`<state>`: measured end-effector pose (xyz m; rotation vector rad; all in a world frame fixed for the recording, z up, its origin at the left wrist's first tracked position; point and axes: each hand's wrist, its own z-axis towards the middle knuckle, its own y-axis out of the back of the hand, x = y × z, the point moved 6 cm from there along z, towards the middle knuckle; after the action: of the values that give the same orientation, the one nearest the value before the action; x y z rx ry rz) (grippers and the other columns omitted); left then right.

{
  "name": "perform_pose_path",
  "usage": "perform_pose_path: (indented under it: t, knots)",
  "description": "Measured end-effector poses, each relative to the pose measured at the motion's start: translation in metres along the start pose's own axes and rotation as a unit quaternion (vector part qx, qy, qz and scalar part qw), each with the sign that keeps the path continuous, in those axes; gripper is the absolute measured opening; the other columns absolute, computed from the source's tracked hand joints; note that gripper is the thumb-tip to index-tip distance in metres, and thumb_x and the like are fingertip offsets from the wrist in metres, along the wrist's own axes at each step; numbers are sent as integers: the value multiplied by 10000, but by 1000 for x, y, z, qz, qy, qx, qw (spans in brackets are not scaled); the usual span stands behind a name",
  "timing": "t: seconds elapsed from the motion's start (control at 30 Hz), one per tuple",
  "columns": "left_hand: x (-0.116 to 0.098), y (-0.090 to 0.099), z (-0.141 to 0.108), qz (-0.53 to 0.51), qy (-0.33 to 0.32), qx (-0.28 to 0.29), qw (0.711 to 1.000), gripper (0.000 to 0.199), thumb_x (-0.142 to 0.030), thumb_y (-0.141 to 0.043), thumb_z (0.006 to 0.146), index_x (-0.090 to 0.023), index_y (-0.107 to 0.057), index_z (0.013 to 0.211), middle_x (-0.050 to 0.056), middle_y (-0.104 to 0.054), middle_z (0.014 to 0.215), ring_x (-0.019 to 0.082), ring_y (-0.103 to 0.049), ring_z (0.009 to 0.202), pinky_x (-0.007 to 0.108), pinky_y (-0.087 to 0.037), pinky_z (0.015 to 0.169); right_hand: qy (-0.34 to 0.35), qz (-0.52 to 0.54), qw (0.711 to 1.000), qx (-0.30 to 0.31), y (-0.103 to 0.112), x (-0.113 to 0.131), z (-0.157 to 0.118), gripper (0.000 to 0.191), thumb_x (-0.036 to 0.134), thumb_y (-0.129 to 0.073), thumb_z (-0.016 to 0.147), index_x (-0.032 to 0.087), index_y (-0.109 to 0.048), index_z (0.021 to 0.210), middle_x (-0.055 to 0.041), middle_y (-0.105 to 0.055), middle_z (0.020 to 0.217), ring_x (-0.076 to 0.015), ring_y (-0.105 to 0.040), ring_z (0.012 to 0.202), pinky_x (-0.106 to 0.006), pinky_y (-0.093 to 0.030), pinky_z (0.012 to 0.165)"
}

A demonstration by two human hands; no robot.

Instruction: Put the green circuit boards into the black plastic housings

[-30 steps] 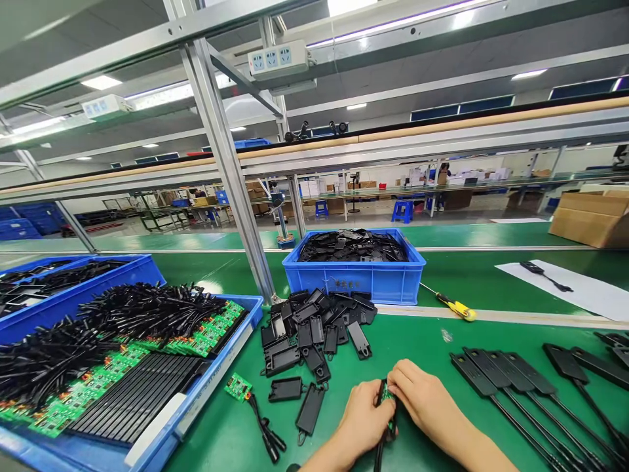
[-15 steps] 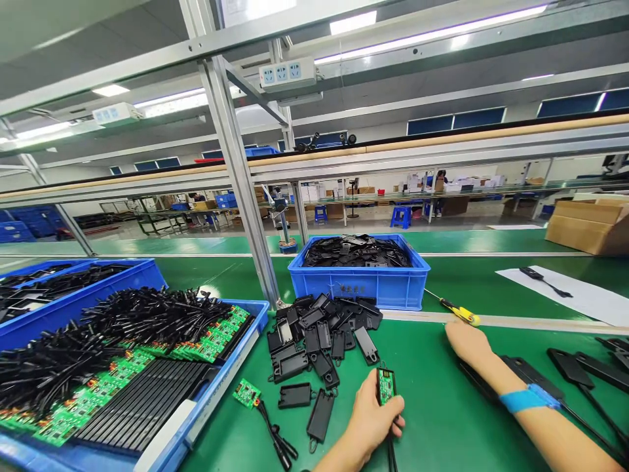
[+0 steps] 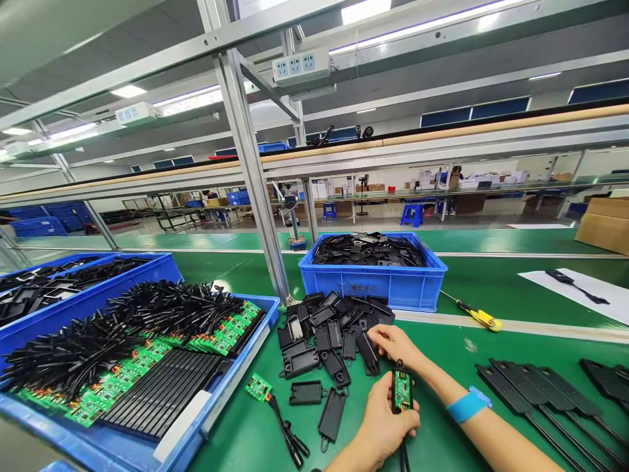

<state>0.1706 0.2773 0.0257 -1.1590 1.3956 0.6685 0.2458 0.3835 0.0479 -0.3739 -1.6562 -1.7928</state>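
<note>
Left hand [image 3: 388, 419] grips a cased circuit board [image 3: 402, 389]; right hand [image 3: 393, 344], fingers loosely curled, reaches the black casings [image 3: 331, 341].

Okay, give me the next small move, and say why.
Probably pinch the nearest black plastic piece with the right hand and lift it off the pile: the fingertips are right at its edge, while the left hand holds a black case whose green board faces up, uncovered.
</note>
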Motion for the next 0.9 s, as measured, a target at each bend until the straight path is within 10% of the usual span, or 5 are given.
perform_pose_path:
  t: [0.23, 0.57, 0.67, 0.9]
  knots:
    - [5, 4, 4, 2, -3, -28, 1000, 455, -167, -572, 504, -134, -509, 954, 16, -536, 826, 96, -532, 573, 221, -443, 473, -15, -27, 995, -95, 17, -19, 22, 434, 248, -596, 756, 134, -536, 1171, -132, -543, 1151, -249, -555, 1029, -364, -419, 881]
    - [6, 9, 7, -42, -15, -35, 998, 594, -321, -733, 536, -125, -474, 1033, 1, -531, 764, 107, -555, 617, 215, -461, 516, -60, 50, 987, -142, 12, -27, 39, 307, 204, -668, 636, 140, -583, 924, -74, -584, 931, -222, -586, 875, -379, -448, 825]
    - [5, 10, 6, -63, -10, -34, 997, 706, -493, -752, 548, -131, -443, 1069, 24, -584, 787, 109, -585, 588, 223, -467, 525, -50, 111, 980, -160, 25, -26, 29, 129, 282, -569, 718, 170, -552, 780, -22, -581, 736, -184, -589, 696, -352, -485, 710]
    - [13, 6, 9, -117, 14, -10, 993, 751, -468, -841, 430, -112, -521, 1009, 92, -666, 813, 138, -629, 575, 251, -506, 555, -49, 241, 945, -214, 77, -24, -43, 482, 577, -502, 752, 155, -573, 972, -94, -636, 866, -207, -612, 726, -292, -508, 533]
